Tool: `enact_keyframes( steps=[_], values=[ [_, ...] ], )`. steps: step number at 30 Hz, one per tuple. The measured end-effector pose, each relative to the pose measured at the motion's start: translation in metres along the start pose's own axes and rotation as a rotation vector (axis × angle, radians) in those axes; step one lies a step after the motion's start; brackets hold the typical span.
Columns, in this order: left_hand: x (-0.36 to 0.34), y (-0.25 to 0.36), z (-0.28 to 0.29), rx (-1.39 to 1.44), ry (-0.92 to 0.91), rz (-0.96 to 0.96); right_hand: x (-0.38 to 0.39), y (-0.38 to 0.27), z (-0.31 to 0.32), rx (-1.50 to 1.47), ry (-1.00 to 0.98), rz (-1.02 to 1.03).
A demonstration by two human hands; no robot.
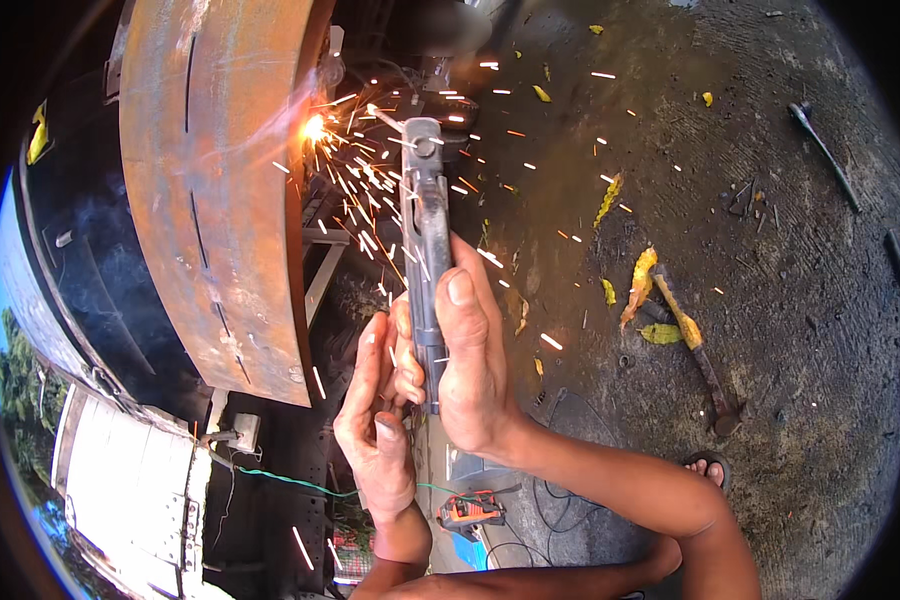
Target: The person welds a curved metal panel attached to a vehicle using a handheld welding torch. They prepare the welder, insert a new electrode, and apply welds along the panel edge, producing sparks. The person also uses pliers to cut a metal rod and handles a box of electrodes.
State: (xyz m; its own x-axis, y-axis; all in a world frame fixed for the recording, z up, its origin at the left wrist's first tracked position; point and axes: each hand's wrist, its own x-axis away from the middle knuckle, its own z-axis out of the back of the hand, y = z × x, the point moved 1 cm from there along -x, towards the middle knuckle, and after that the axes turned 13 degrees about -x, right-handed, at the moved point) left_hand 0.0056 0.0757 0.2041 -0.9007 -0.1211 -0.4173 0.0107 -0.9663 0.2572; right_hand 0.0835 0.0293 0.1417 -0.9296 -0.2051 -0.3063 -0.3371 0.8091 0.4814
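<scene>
Sparks burst at the rusty plate [245, 180]

Nearest, right of the plate, the right hand [470, 375] grasps a dark electrode holder [428, 270]. The left hand [378, 455], just beyond the plate's lower right corner, is released, its fingers loosely bent beside the holder; whether they touch it cannot be told. A thin rod [387, 120] juts from the holder toward the plate, and 1 bright glow [315, 128] burns at the plate's upper right edge. Work at that 1 spot seems under way, not finished; smoke and glare hide how much is done or left. Farther off, well right of the plate, a hammer [705, 370] lies on the floor [800, 330].
</scene>
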Motion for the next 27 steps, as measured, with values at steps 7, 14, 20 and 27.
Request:
enact_keyframes(
  steps=[7, 14, 20, 27],
  values=[
    [0.000, -0.004, 0.004, 0.056, -0.005, 0.008, 0.000, -0.002, -0.004, -0.010, -0.064, -0.084],
    [0.003, -0.002, 0.007, 0.025, 0.005, -0.004, -0.004, 0.001, -0.002, 0.113, -0.131, -0.032],
    [0.003, 0.002, 0.006, 0.048, 0.120, 0.012, -0.003, 0.005, -0.005, 0.098, -0.151, -0.045],
    [0.004, -0.003, 0.006, 0.057, 0.114, 0.000, -0.002, 0.008, -0.002, 0.075, -0.141, -0.060]
  ],
)
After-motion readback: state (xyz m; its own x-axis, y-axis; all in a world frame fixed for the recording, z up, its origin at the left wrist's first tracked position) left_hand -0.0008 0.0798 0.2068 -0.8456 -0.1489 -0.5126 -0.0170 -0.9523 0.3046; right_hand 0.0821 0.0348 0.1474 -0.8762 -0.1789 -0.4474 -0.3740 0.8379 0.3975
